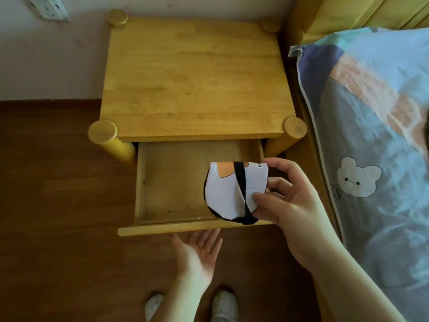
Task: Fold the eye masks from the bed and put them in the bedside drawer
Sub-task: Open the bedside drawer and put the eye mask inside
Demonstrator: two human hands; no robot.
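My right hand (292, 205) pinches the folded eye mask (232, 189) above the open drawer (171, 228); left hand (199, 249) loose, palm up.

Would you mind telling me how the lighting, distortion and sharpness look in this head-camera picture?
Head view: dim, warm light; wide-angle bending at the nightstand edges; the eye mask in the right hand is fairly sharp; the shoes and bedding look soft; the open drawer is shadowed.

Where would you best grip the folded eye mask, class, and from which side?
Pinch the folded eye mask at its right edge, from the bed side, as the right hand does: the layers and black strap meet there, so it stays folded.
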